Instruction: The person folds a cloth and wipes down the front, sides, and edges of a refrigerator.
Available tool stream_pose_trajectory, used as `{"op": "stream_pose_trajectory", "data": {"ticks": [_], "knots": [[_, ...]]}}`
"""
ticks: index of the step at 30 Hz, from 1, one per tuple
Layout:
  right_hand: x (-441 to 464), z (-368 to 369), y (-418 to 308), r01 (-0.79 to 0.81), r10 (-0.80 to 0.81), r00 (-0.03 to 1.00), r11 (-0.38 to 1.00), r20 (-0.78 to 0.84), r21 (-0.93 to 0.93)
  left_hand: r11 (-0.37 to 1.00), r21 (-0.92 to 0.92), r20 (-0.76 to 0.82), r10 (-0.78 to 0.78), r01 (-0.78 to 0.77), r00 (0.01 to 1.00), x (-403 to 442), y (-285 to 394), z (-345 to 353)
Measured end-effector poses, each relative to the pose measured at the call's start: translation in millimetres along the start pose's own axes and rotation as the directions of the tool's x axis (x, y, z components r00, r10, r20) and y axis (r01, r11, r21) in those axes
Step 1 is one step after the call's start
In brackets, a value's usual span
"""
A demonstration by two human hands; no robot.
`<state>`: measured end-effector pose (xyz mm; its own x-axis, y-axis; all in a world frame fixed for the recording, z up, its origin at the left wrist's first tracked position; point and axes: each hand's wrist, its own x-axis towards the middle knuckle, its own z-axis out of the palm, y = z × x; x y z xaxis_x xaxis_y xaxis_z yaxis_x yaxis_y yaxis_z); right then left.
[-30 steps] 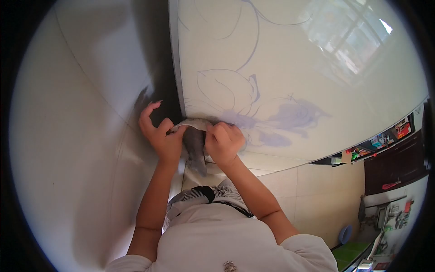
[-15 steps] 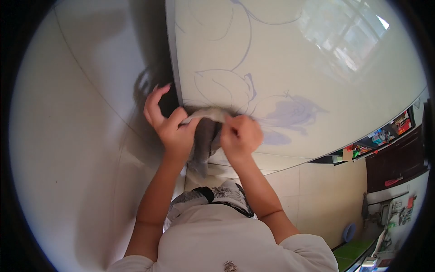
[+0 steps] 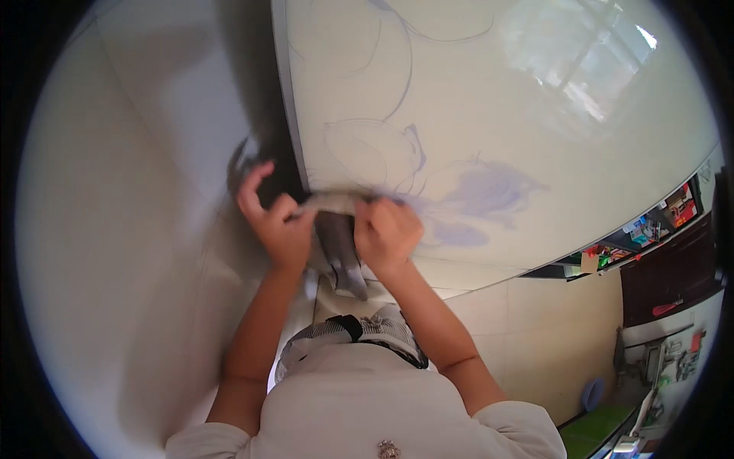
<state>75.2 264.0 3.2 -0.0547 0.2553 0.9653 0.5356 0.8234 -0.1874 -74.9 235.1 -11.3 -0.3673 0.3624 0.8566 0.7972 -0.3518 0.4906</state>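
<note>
A thin grey sock [image 3: 342, 256] hangs in front of my body, its dark tapered part pointing down. Between my hands its paler top band is stretched. My left hand [image 3: 279, 226] pinches one end of this band with thumb and a finger, other fingers raised and apart. On the other end, my right hand [image 3: 390, 236] is closed in a fist. Motion blurs both hands a little, and my fingers hide the band's ends.
A glossy cream table [image 3: 367, 69] with purple flower drawings lies just ahead; its corner is near my hands. A white wall [image 3: 153, 191] stands to the left. At right are shelves with small goods [image 3: 642, 233], a dark door [image 3: 665, 271] and a blue basin [image 3: 592, 394].
Both hands have shifted slightly left and down, still holding the band. The hanging part of the sock has swung right and shows more fully.
</note>
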Motion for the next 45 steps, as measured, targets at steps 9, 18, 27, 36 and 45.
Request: {"op": "stream_pose_trajectory", "data": {"ticks": [9, 18, 27, 36, 45], "knots": [[26, 24, -11, -0.026, 0.033, 0.996, 0.997, -0.085, 0.078, 0.988, -0.153, -0.109, -0.012, -0.005, 0.994, 38, 3, 6], [22, 24, -11, 0.050, -0.045, 0.994, 0.997, -0.103, 0.051, 0.985, -0.121, -0.097, -0.135, 0.123, 0.986, 16, -3, 0], [-3, 31, -15, -0.030, 0.029, 0.999, 1.000, -0.012, -0.003, 0.980, -0.111, -0.017, -0.170, 0.167, 0.985, -2, -14, 1], [-144, 39, 3, -0.184, 0.197, 0.943, 0.980, 0.268, -0.074, 0.952, 0.244, 0.265, -0.247, 0.183, 0.932, -128, -74, -8], [-45, 34, -18, -0.156, 0.156, 0.988, 0.988, 0.017, 0.004, 0.982, -0.024, 0.061, -0.186, 0.188, 0.981, -42, -34, -3]]}}
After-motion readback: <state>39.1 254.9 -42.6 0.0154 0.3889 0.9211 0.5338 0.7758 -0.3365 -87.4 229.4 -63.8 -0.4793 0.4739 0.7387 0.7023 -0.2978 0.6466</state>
